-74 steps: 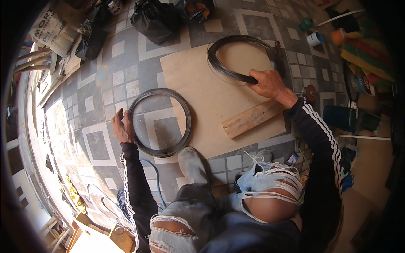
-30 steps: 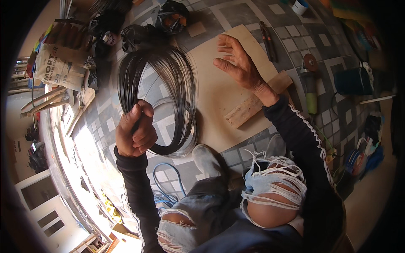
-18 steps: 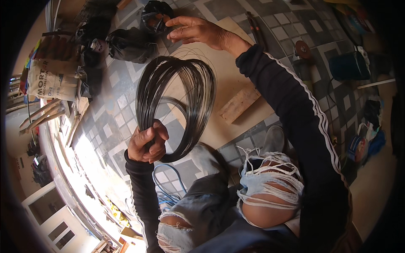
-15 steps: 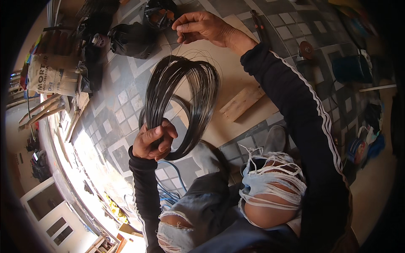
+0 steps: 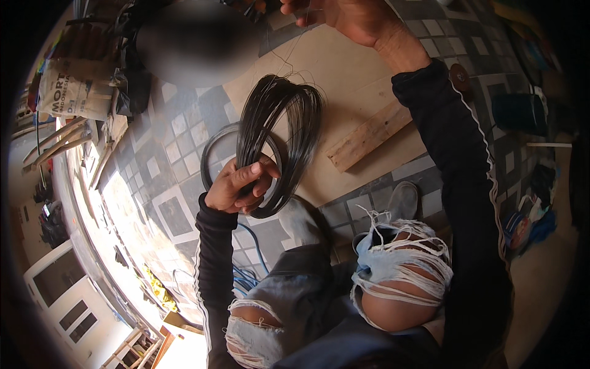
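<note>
My left hand [image 5: 241,184] is closed around the lower part of a coil of thin dark wire [image 5: 255,120]. The bundle stands up above my fist in a bowed loop, with several loose strands springing from its top. Behind this hand shows a wider ring of wire [image 5: 206,161]; whether it belongs to the same bundle I cannot tell. At the top edge my right hand [image 5: 362,21] is raised, its fingers partly cut off by the frame. A fine strand of wire runs from the coil up to its pinched fingers.
A wooden block [image 5: 370,135] lies on a tan board [image 5: 344,67] over the tiled floor [image 5: 166,160]. Blue hose [image 5: 255,240] loops beside my left leg. A paper sack [image 5: 74,92] and wood pieces stand at the left. A blurred patch hides the upper left area.
My right hand has moved up and to the right, away from the coil, drawing the strand out. My left hand and the coil have shifted slightly up and to the right.
</note>
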A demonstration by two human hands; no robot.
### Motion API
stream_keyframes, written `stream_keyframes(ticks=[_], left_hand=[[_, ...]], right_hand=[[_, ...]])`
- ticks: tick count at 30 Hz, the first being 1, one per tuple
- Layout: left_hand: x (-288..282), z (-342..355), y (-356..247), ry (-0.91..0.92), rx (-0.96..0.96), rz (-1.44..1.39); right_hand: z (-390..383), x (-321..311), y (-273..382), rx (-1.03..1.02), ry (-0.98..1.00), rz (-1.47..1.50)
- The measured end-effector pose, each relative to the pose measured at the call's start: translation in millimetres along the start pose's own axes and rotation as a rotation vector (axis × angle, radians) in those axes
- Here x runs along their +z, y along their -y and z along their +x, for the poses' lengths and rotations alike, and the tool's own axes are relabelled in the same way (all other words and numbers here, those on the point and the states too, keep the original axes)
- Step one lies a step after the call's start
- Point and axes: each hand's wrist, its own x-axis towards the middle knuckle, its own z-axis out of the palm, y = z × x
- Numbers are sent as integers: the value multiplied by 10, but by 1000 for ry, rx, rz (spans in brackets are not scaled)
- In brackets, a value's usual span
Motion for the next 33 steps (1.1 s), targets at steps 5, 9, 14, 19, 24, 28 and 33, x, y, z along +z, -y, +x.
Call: stream_keyframes(ticks=[5,9,14,19,24,28,33], left_hand=[[-11,18,3,-9,7,-31],[-46,-3,-4,-24,31,-22],[-114,-20,18,-16,32,-73],[-179,-44,65,31,34,-77],[-262,-81,112,60,46,-105],[-307,-142,160,76,71,-111],[-326,-154,166,58,65,-102]], right_hand=[[-13,74,73,-168,173,135],[-63,188,94,-242,197,116],[-5,398,156,-537,379,-200],[-14,562,139,-621,392,-290],[-152,184,12,-168,133,-273],[-226,-153,-576,29,-174,-349],[-242,-222,-1048,86,-15,-800]])
